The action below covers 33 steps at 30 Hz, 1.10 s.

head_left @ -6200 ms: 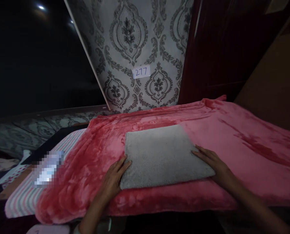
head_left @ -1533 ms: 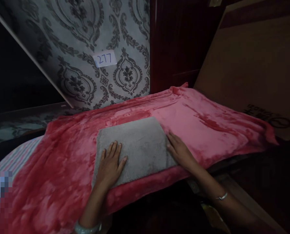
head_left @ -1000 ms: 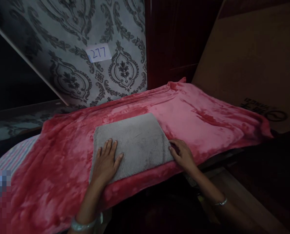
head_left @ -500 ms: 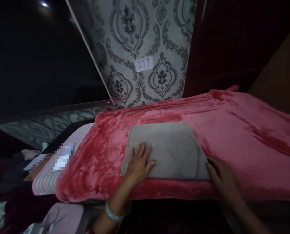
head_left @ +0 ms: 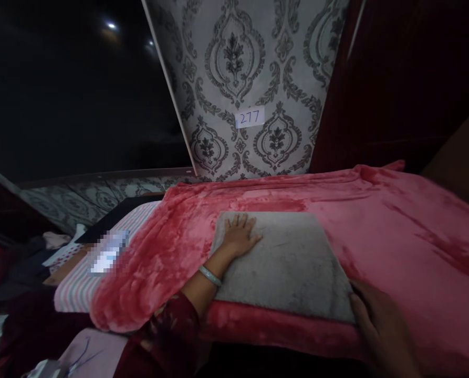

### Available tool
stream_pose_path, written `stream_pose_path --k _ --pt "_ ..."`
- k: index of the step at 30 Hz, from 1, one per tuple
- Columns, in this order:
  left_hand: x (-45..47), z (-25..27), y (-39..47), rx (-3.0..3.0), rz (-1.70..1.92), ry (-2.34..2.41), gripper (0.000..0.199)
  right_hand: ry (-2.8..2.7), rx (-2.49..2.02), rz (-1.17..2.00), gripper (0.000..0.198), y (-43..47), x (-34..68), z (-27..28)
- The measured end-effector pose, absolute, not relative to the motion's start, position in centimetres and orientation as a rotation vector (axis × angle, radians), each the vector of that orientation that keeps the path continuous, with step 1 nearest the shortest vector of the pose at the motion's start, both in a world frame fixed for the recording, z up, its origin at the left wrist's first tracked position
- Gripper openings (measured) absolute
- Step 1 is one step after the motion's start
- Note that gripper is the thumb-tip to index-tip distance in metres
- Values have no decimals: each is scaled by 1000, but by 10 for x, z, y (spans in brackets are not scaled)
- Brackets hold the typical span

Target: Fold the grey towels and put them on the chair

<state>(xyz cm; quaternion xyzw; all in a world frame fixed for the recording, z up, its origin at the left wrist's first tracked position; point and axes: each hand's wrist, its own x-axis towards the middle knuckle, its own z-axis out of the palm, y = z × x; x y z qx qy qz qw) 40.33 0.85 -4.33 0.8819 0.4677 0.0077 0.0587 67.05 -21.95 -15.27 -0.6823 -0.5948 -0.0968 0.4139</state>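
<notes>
A grey plush cloth [head_left: 293,262], flat and roughly four-sided, lies on a pink-red blanket [head_left: 155,252]. My left hand [head_left: 240,236] rests palm down on its far left part, fingers spread. A pale green bangle [head_left: 210,275] circles that wrist, below a dark red sleeve. At the cloth's right edge, close to the near corner, is my right hand [head_left: 379,320]. Its thumb and fingers are closed on that edge; the fingertips are partly hidden.
Left of the blanket, striped bedding [head_left: 74,289] carries a blurred-out item [head_left: 108,254]. A pinkish pad [head_left: 96,352] is at the lower left. Behind stand a large dark screen [head_left: 76,105] and patterned wallpaper [head_left: 234,68] with a paper label [head_left: 250,116] reading 277.
My left hand has slid away from me over the cloth, toward its far edge. My right hand and the near right corner have come a little closer to me. The view has shifted slightly.
</notes>
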Motion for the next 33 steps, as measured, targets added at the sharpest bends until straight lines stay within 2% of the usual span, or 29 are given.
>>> stream_pose_path --k 9,13,21,33 --pt "376 -42 35 2484 132 1807 67 -1506 -1709 -300 38 -218 671 -155" --pt "375 -33 22 2347 176 2023 65 -1514 -1720 -296 38 -218 670 -154" --pt "391 -51 -76 2763 87 1085 70 -1542 -1718 -349 36 -218 669 -156" --pt "323 -54 -50 2568 78 1606 68 -1548 -1735 -267 37 -223 669 -154"
